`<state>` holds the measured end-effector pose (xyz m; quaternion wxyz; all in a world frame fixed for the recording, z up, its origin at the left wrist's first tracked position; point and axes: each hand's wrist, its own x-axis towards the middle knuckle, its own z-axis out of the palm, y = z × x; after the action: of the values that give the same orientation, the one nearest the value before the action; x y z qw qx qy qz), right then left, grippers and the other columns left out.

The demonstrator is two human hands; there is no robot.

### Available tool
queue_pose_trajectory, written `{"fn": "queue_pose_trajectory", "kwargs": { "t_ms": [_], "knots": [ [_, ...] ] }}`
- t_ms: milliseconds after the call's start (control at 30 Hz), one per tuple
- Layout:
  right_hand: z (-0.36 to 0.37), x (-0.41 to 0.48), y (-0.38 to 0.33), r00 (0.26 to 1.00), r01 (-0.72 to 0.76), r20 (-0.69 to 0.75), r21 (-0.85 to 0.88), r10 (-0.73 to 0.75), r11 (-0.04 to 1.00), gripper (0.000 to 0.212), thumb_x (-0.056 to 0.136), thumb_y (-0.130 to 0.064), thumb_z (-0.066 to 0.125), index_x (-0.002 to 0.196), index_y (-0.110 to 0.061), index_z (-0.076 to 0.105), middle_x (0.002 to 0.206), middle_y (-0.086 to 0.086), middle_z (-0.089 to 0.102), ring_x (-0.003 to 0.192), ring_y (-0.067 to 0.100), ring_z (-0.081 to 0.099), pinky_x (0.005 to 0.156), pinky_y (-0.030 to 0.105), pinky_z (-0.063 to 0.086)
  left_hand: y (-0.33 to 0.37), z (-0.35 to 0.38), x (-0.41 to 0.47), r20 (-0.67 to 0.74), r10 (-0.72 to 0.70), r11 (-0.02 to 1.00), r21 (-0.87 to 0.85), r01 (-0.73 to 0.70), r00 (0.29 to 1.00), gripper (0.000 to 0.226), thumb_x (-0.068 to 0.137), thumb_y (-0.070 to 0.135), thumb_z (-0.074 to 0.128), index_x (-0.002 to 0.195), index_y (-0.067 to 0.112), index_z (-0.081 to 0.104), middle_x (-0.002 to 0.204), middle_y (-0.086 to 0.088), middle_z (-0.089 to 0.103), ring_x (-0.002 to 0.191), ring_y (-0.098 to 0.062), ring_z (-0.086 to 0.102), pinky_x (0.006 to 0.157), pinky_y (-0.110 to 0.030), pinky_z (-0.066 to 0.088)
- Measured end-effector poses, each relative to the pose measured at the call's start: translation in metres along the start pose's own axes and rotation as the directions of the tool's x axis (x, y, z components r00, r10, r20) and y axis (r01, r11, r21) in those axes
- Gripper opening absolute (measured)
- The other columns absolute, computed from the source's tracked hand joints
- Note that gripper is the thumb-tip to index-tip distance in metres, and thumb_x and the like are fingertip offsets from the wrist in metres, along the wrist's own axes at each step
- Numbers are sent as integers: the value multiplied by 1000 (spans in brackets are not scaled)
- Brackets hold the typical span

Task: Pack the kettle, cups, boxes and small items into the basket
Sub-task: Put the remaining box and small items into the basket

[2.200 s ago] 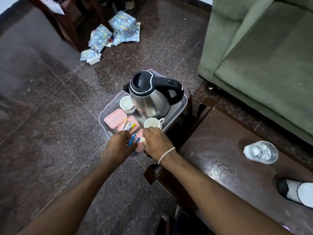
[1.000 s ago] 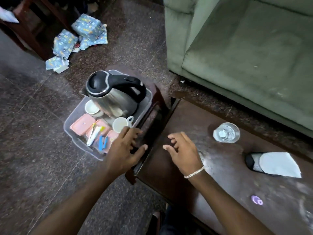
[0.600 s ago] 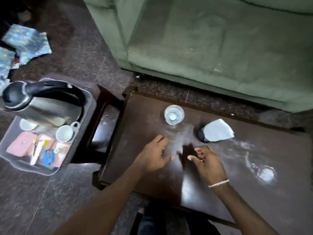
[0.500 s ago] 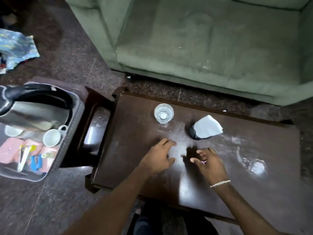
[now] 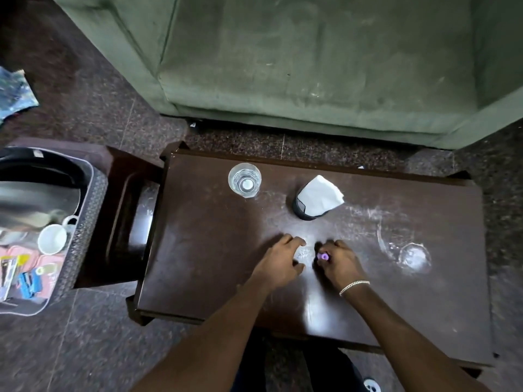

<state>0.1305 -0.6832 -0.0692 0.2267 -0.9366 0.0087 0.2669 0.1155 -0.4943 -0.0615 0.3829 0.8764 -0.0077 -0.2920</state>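
Right now our right hand [image 5: 341, 263] is curled over a small purple item [image 5: 323, 256] on the dark wooden table [image 5: 209, 250], fingers pinched round it so that only its purple end shows between thumb and forefinger. We cannot tell what it is, perhaps a cap or a tiny bottle, nor whether it has left the tabletop. Our left hand [image 5: 278, 263] rests just beside it, empty, fingers loosely spread on the wood.

We judge the purple piece to be very light and hard, small enough to slip from a loose pinch and roll, so we would hold it by its sides between thumb and two fingertips, or close it into the palm for the carry.

Well to the left, on a lower stool, stands the grey basket [image 5: 85, 222]. It holds the steel kettle [image 5: 34, 202], blurred at the frame's edge, a white cup [image 5: 52, 239], pink boxes [image 5: 17, 250] and a blue item [image 5: 29, 281] near the front. The gaps among these are narrow, so we would drop the piece into a front corner rather than near the cup.

Also on the table are a clear glass [image 5: 244, 179] of water, fragile and liable to spill, and a dark holder with a white napkin [image 5: 318, 198]; we cannot tell whether either belongs in the basket.
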Motion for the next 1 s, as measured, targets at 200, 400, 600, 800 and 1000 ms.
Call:
{"fn": "queue_pose_trajectory", "kwargs": {
  "t_ms": [200, 400, 600, 800, 1000],
  "knots": [
    [-13, 1, -29, 996, 79, -49, 38, -77, 996, 6, 87, -22, 67, 85, -17, 69, 84, -4, 51, 75, 26, 60, 71, 31, 48, -5, -7, -7, -43, 39, 999, -18, -39, 998, 48, 83, 22, 76, 127, 28, 60, 122, 7, 55, 93, -17, 70, 95, -42, 55],
    [-28, 3, -95, 967, 256, -48, 103, -252, 961, 6, 87, -17, 66, 89, -18, 72, 91, 0, 63, 82, 20, 61, 76, 29, 49, -18, -49, -27, -162, 75, 994, -64, -86, 984, 45, 84, 25, 78, 125, 22, 62, 117, 3, 59, 101, -26, 67, 88, -45, 57],
    [-33, 3, -186, 920, 393, -56, 172, -389, 904, 12, 85, -17, 69, 97, -19, 68, 97, -2, 66, 86, 15, 63, 80, 22, 46, -46, -117, -64, -394, 81, 991, -67, -117, 915, 26, 90, 30, 70, 116, 25, 65, 104, 10, 59, 94, -16, 66, 80, -42, 56],
    [-15, -3, -300, 805, 588, -55, 195, -590, 785, 11, 83, -13, 71, 93, -18, 68, 95, -5, 65, 83, 8, 59, 76, 11, 41, -91, -190, -125, -615, -45, 994, -109, -29, 788, 19, 91, 38, 63, 109, 32, 61, 101, 14, 62, 88, -7, 64, 76, -38, 56],
    [23, -11, -399, 684, 712, -32, 244, -729, 658, 13, 82, -8, 72, 94, -13, 70, 94, 0, 65, 79, 12, 63, 74, 24, 50, -134, -239, -184, -750, -203, 978, -189, 89, 630, 27, 91, 38, 68, 115, 28, 66, 108, 8, 72, 97, -12, 70, 81, -31, 53]
  ]
}}
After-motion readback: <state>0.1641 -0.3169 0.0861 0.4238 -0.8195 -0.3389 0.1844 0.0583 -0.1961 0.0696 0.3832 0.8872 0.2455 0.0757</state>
